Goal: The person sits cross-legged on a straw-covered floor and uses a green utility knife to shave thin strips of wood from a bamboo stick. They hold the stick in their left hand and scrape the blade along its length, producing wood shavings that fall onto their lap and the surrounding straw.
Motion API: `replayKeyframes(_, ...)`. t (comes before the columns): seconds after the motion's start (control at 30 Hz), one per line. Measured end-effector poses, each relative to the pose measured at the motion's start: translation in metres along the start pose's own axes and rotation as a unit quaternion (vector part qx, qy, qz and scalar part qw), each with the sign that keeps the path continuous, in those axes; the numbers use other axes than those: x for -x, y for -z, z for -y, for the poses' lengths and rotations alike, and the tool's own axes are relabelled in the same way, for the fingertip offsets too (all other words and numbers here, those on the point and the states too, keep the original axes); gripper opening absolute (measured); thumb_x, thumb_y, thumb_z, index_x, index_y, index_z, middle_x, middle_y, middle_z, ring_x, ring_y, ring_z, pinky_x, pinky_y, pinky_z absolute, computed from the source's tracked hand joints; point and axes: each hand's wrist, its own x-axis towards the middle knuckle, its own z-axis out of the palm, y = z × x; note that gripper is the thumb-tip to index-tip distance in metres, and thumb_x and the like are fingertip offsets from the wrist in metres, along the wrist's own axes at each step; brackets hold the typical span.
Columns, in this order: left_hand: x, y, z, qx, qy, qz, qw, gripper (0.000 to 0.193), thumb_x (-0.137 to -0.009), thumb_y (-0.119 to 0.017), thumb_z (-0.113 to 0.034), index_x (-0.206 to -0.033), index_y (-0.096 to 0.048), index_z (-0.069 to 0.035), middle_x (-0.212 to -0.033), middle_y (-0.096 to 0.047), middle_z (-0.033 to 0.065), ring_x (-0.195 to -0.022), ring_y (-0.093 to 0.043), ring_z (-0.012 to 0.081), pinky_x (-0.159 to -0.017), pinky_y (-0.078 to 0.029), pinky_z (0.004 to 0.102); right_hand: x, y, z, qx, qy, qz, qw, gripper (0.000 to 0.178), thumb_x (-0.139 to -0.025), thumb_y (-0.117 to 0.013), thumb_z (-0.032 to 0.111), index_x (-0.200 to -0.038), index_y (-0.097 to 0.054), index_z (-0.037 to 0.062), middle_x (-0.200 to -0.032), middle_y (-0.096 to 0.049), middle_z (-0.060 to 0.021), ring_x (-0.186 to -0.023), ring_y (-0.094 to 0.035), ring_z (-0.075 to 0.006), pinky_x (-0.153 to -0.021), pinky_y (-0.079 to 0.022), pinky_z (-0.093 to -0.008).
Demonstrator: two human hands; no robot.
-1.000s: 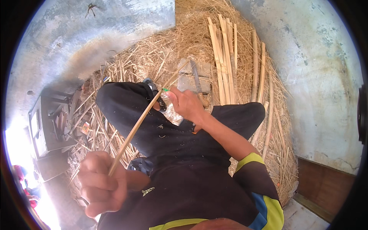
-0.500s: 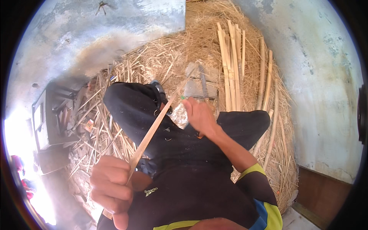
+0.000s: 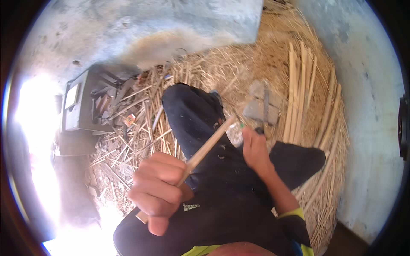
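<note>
A pale, flat bamboo strip (image 3: 208, 150) slants across my lap, its far end raised over my knee. My left hand (image 3: 159, 187) is wrapped round its lower part, and a short end sticks out below the fist. To the right of the strip's far end, my right hand (image 3: 256, 151) is closed with the thumb up. A tiny green bit (image 3: 241, 125) shows at its thumb, but what the fingers hold is hidden. Just beyond this hand, a long dark blade (image 3: 266, 106) lies across grey bricks (image 3: 255, 110).
Split bamboo lengths (image 3: 301, 91) lie at the right, near the wall (image 3: 367, 128). Loose straw and sticks (image 3: 136, 141) cover the floor round my crossed legs. A grey box-like cabinet (image 3: 79, 104) stands at the left by bright light. Another wall (image 3: 192, 25) rises ahead.
The whole scene has shifted right in the picture as the view turned. The strip's far end, earlier reaching past my right hand toward the bricks, now ends short of it, to its left.
</note>
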Motion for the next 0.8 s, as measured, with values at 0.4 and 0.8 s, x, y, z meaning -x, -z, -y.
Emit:
replayKeyframes(0.4, 0.016, -0.007, -0.001, -0.05, 0.012, -0.083, 0.995, 0.056, -0.097, -0.042, -0.049, -0.051, -0.031, -0.019, -0.039, -0.028, -0.0087, -0.044, -0.01, 0.0054, -0.041, -0.007, 0.0234, -0.008, 0.004, -0.027, 0.131, -0.143, -0.008, 0.981, 0.05, -0.097, -0.041, 0.041, -0.082, -0.06, -0.0023, -0.056, -0.057, -0.0243, -0.055, -0.059, -0.0444, -0.049, -0.047, -0.0509)
replayKeyframes(0.8, 0.019, -0.011, 0.0, -0.041, 0.001, -0.064, 0.997, 0.056, -0.096, -0.044, -0.049, -0.051, -0.032, -0.018, -0.04, -0.028, -0.0089, -0.043, -0.01, 0.0056, -0.042, -0.007, 0.0232, -0.015, 0.011, -0.014, 0.16, -0.097, 0.029, 0.982, 0.043, -0.1, -0.037, 0.036, -0.089, -0.055, -0.0013, -0.054, -0.054, -0.0246, -0.054, -0.058, -0.0449, -0.05, -0.047, -0.0517)
